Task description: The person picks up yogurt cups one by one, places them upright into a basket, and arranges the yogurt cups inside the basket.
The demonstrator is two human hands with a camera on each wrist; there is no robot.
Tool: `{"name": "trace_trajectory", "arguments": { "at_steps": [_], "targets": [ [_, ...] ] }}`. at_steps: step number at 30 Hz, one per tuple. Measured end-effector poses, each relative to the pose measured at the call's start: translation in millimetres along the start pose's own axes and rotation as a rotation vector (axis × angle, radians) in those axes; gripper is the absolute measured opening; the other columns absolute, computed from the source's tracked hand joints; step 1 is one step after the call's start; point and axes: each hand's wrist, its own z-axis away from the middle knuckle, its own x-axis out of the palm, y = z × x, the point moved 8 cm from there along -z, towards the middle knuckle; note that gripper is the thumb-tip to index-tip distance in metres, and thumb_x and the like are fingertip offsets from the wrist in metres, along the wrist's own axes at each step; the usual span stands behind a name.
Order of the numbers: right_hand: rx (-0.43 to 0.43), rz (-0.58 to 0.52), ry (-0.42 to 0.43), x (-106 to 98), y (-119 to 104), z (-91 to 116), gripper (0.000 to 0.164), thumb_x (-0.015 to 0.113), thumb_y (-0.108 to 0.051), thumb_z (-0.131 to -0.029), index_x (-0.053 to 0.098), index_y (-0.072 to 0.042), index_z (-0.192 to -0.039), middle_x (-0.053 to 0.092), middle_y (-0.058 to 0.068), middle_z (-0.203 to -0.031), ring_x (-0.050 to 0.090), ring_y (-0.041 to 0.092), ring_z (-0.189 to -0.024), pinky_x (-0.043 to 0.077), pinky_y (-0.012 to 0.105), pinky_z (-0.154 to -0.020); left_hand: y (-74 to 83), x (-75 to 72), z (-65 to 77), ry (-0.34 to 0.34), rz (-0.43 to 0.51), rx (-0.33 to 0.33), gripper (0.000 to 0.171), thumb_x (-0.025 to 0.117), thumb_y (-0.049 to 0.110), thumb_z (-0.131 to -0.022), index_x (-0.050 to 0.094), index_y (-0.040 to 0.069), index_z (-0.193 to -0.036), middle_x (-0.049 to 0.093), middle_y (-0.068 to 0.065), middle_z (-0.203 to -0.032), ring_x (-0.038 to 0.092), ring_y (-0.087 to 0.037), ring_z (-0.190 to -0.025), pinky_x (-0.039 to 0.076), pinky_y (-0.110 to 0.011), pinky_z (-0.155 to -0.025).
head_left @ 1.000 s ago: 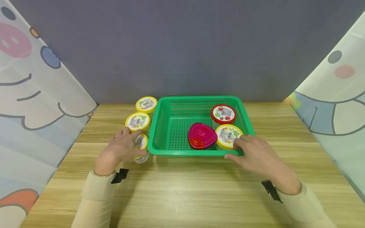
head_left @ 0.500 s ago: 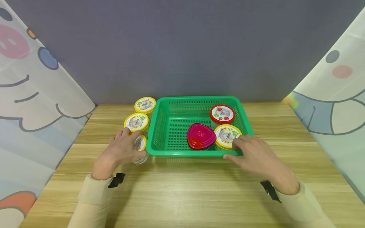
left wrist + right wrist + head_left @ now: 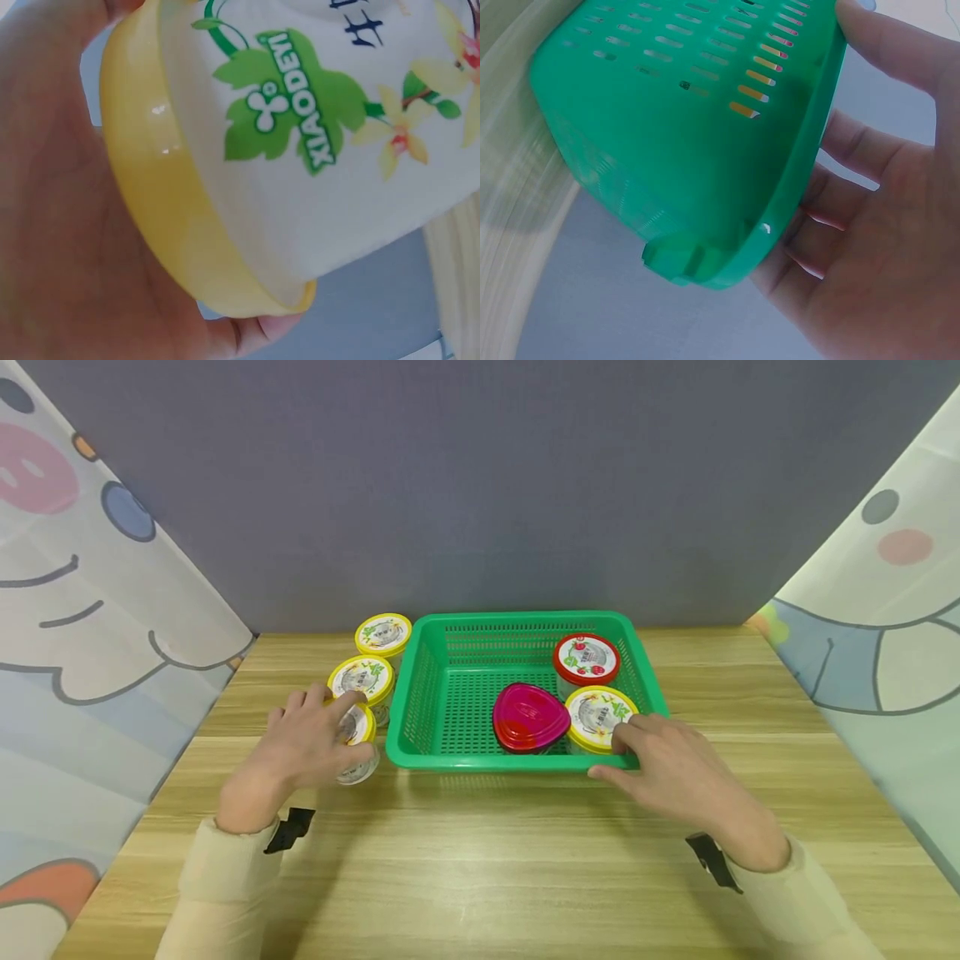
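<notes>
My left hand (image 3: 303,739) grips a plastic tub with a yellow lid (image 3: 172,172) and a white label with green leaves and flowers (image 3: 300,105). Fingers and thumb wrap the lid from either side. This tub (image 3: 360,766) is just left of the green basket (image 3: 487,762). My right hand (image 3: 667,768) holds the basket's front right corner, thumb outside the rim and fingers reaching over it. Seen from the right wrist, the fingertips partly hide behind the green rim (image 3: 795,180). Beside those fingers, another yellow-lidded tub (image 3: 597,718) stands inside the basket.
Inside the basket also lie a red-lidded tub (image 3: 587,660) and a magenta triangular container (image 3: 528,717). Two more yellow-lidded tubs, a nearer one (image 3: 362,681) and a farther one (image 3: 383,633), line its left side. A grey panel (image 3: 480,485) rises behind the wooden table (image 3: 480,868).
My left hand has shifted a little left and back with its tub, widening the gap to the basket. The basket and right hand stay in place.
</notes>
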Motion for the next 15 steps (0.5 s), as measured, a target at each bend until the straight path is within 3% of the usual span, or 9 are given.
{"name": "trace_trajectory", "arguments": {
  "at_steps": [15],
  "targets": [
    [0.001, -0.001, -0.007, 0, 0, 0, 0.034, 0.085, -0.043, -0.080, 0.062, -0.018, -0.081, 0.052, -0.008, -0.075, 0.047, 0.013, -0.070, 0.042, 0.034, -0.062, 9.3, -42.6, -10.4, 0.026, 0.018, 0.008, 0.061, 0.060, 0.044, -0.087, 0.053, 0.017, -0.142, 0.046, -0.022, -0.134, 0.040, -0.048, -0.121, 0.031, -0.070, -0.093]
  ]
}}
